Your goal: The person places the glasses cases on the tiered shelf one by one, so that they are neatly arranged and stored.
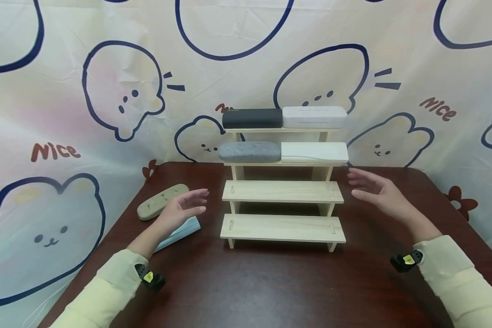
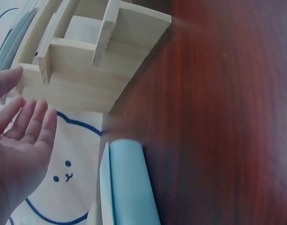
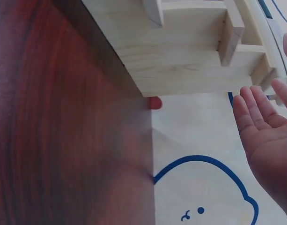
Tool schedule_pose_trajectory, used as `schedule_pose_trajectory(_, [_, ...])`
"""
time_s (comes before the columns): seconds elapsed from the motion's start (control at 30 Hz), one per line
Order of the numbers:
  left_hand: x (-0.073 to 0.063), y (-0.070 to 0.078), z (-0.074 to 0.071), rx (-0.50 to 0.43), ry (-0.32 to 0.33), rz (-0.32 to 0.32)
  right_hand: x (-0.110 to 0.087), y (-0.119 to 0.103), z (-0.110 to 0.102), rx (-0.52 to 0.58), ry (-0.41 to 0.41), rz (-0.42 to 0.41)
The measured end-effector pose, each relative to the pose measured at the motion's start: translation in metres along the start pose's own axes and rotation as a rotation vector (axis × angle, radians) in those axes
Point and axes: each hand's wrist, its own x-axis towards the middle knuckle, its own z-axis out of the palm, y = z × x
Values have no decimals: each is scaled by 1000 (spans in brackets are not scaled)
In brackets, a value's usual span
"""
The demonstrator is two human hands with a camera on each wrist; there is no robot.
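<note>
Head: looks forward, down on the stepped, pale wooden rack (image 1: 283, 191)
Left wrist: faces its left side, nearer
Right wrist: faces its right side, nearer
Rack: shared by all

dark-brown table (image 1: 246, 287) | on it: tiered wooden stand (image 1: 283, 227) | olive case (image 1: 157, 203) | light-blue case (image 2: 131, 187)
</note>
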Motion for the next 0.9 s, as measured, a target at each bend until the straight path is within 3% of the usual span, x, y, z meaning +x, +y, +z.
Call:
schedule_pose_trajectory(0.37, [-31,-21,-16,291,19,329,2,12,10,60,-69,48])
schedule_pose_trajectory(0.5, [-39,-31,-19,414,52,411,4,17,13,69,-109,53])
schedule_pose_trajectory(0.63, [-47,-38,-23,491,71,427,5,20,16,105,-129,64])
schedule_pose_trajectory(0.9, [-62,-48,-34,600,122,354,5,22,25,145,-133,95])
